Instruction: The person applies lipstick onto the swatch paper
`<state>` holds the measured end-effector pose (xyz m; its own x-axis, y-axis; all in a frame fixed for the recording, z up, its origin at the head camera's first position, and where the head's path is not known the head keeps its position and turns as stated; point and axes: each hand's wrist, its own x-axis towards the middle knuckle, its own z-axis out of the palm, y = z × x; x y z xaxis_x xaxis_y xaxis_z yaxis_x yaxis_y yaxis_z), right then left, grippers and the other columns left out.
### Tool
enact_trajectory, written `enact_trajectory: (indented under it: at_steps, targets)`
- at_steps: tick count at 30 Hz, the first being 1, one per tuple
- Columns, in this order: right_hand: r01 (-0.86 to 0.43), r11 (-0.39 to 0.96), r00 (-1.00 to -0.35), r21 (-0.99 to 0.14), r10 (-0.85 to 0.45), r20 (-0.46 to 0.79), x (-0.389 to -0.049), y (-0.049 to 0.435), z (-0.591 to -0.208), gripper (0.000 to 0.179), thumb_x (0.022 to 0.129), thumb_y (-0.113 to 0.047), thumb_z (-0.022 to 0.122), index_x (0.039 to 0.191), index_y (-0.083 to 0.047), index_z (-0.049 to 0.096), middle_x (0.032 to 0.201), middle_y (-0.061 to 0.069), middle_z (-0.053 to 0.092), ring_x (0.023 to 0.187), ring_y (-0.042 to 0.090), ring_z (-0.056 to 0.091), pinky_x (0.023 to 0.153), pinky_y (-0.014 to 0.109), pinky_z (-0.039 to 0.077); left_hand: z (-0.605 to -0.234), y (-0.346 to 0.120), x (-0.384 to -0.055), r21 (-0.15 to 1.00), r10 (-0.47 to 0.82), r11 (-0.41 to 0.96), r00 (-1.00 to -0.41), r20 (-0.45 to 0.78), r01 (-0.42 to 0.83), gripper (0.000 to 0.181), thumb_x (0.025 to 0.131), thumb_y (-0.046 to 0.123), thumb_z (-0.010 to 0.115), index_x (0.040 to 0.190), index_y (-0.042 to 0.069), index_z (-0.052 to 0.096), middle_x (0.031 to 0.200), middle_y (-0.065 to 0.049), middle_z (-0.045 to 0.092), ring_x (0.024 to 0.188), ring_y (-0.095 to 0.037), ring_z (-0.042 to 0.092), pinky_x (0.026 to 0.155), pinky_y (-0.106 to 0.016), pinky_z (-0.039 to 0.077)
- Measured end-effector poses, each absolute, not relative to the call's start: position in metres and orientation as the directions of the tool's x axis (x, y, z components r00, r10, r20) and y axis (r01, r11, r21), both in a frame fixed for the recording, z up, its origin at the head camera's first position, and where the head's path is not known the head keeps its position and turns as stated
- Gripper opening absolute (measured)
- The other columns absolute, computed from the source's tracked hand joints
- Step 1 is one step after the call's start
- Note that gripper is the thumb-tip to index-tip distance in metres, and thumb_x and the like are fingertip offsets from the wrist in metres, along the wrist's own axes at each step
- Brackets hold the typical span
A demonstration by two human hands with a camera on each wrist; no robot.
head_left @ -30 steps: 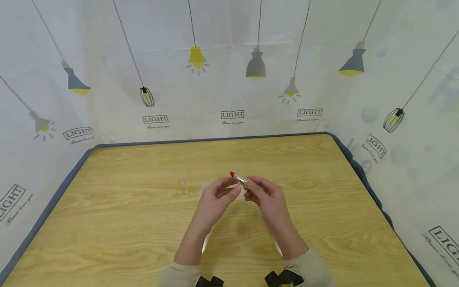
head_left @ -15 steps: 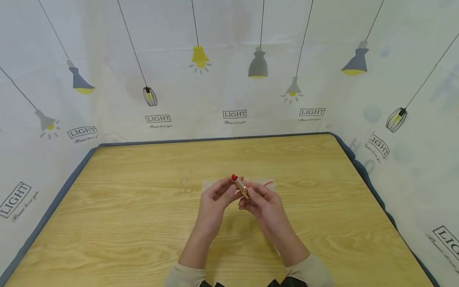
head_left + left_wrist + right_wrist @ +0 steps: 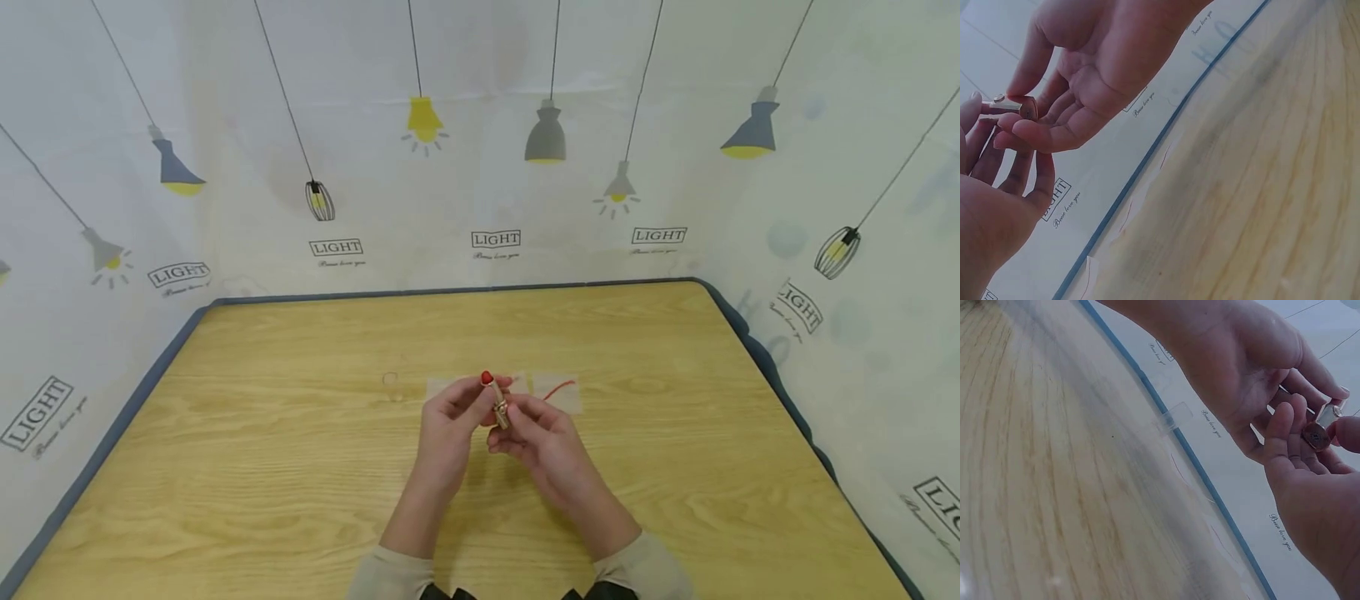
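A lipstick [image 3: 500,412] with a red tip [image 3: 487,377] and a gold-coloured case is held above the table between both hands. My left hand [image 3: 444,429] pinches its upper part, just under the red tip, with thumb and fingers. Lower down, my right hand [image 3: 551,450] grips the base between thumb and fingers. From the left wrist view the round bottom of the lipstick [image 3: 1027,110] faces the camera at the right hand's fingertips. The same round end of the lipstick [image 3: 1317,435] shows in the right wrist view, while the red tip is hidden there.
Behind the hands lie pale paper pieces; the right-hand paper [image 3: 566,402] bears a red stroke, and another paper [image 3: 517,385] is partly covered. A small clear cap [image 3: 391,385] stands on the wooden table [image 3: 300,450] at the left. Printed wall sheeting [image 3: 420,208] surrounds it.
The lipstick has swung from pointing left to nearly upright. My right hand has moved down and left, uncovering the red-stroked paper. My left fingers now pinch the upper part.
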<state>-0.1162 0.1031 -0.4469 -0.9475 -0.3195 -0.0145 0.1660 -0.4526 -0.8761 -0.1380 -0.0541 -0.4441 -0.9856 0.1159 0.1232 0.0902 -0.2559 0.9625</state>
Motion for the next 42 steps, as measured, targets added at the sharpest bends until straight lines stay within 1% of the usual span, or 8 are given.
enact_trajectory:
  at_steps: [3, 7, 11, 14, 19, 25, 38, 42]
  targets:
    - [0.159, -0.468, -0.946, -0.869, -0.325, 0.002, -0.116, 0.103, -0.448, 0.021, 0.111, -0.016, 0.056, 0.112, -0.022, 0.076, 0.100, -0.005, 0.077, 0.086, 0.010, 0.072, 0.085, 0.025, 0.063, -0.444, -0.053, -0.139, 0.960, 0.098, -0.261, -0.986, 0.136, 0.106, 0.020, 0.103, 0.013, 0.071, 0.113, -0.004, 0.075, 0.108, 0.006, 0.082, 0.094, -0.009, 0.070, 0.080, -0.021, 0.055]
    - [0.160, -0.483, -0.948, -0.861, -0.318, 0.002, -0.117, 0.102, -0.449, 0.018, 0.109, -0.012, 0.060, 0.110, -0.021, 0.076, 0.098, -0.006, 0.078, 0.084, 0.008, 0.073, 0.084, 0.024, 0.062, -0.445, -0.052, -0.140, 0.956, 0.073, -0.275, -0.989, 0.131, 0.106, 0.005, 0.100, 0.007, 0.073, 0.103, 0.005, 0.076, 0.101, 0.007, 0.082, 0.085, -0.007, 0.068, 0.075, -0.021, 0.055]
    - [0.169, -0.483, -0.951, -0.859, -0.307, -0.015, -0.117, 0.102, -0.450, 0.017, 0.108, -0.010, 0.061, 0.110, -0.020, 0.074, 0.097, -0.007, 0.078, 0.084, 0.008, 0.073, 0.084, 0.024, 0.062, -0.445, -0.052, -0.140, 0.961, 0.045, -0.265, -0.994, 0.096, 0.081, 0.008, 0.097, 0.004, 0.075, 0.098, 0.012, 0.075, 0.094, 0.008, 0.079, 0.085, -0.008, 0.070, 0.076, -0.022, 0.057]
    - [0.174, -0.473, -0.952, -0.864, -0.304, -0.026, -0.117, 0.102, -0.450, 0.017, 0.108, -0.008, 0.060, 0.110, -0.019, 0.073, 0.097, -0.007, 0.078, 0.084, 0.008, 0.073, 0.083, 0.024, 0.062, -0.445, -0.051, -0.141, 0.964, 0.035, -0.257, -0.997, 0.074, 0.063, 0.007, 0.096, 0.004, 0.076, 0.098, 0.010, 0.073, 0.092, 0.007, 0.075, 0.088, -0.009, 0.070, 0.077, -0.023, 0.058]
    - [0.180, -0.460, -0.955, -0.869, -0.295, -0.041, -0.119, 0.100, -0.450, 0.019, 0.107, -0.004, 0.060, 0.111, -0.018, 0.073, 0.099, -0.006, 0.078, 0.085, 0.011, 0.072, 0.084, 0.025, 0.062, -0.444, -0.051, -0.142, 0.964, 0.034, -0.258, -0.997, 0.070, 0.059, 0.012, 0.094, 0.001, 0.077, 0.099, 0.009, 0.069, 0.095, 0.005, 0.070, 0.091, -0.010, 0.070, 0.079, -0.022, 0.058]
    - [0.175, -0.448, -0.960, -0.877, -0.276, -0.051, -0.121, 0.098, -0.449, 0.023, 0.103, 0.003, 0.063, 0.110, -0.017, 0.070, 0.098, -0.006, 0.076, 0.086, 0.012, 0.072, 0.084, 0.026, 0.062, -0.443, -0.051, -0.141, 0.962, 0.022, -0.264, -0.996, 0.083, 0.074, 0.019, 0.092, -0.001, 0.078, 0.096, 0.012, 0.065, 0.093, 0.007, 0.072, 0.092, -0.010, 0.071, 0.079, -0.023, 0.058]
    - [0.130, -0.428, -0.979, -0.894, -0.199, -0.047, -0.120, 0.091, -0.449, 0.026, 0.097, 0.011, 0.065, 0.109, -0.012, 0.065, 0.102, -0.004, 0.071, 0.090, 0.011, 0.068, 0.081, 0.025, 0.062, -0.441, -0.050, -0.138, 0.968, -0.018, -0.232, -0.996, 0.091, 0.093, 0.020, 0.091, 0.000, 0.081, 0.095, 0.009, 0.064, 0.090, 0.007, 0.072, 0.090, -0.009, 0.070, 0.075, -0.021, 0.057]
    - [0.142, -0.435, -0.982, -0.889, -0.178, -0.070, -0.119, 0.090, -0.446, 0.026, 0.098, 0.010, 0.064, 0.108, -0.014, 0.066, 0.103, -0.005, 0.073, 0.090, 0.011, 0.069, 0.082, 0.026, 0.062, -0.439, -0.051, -0.138, 0.967, 0.000, -0.243, -0.997, 0.076, 0.073, 0.017, 0.093, 0.001, 0.079, 0.100, 0.008, 0.065, 0.094, 0.006, 0.072, 0.092, -0.010, 0.070, 0.076, -0.021, 0.057]
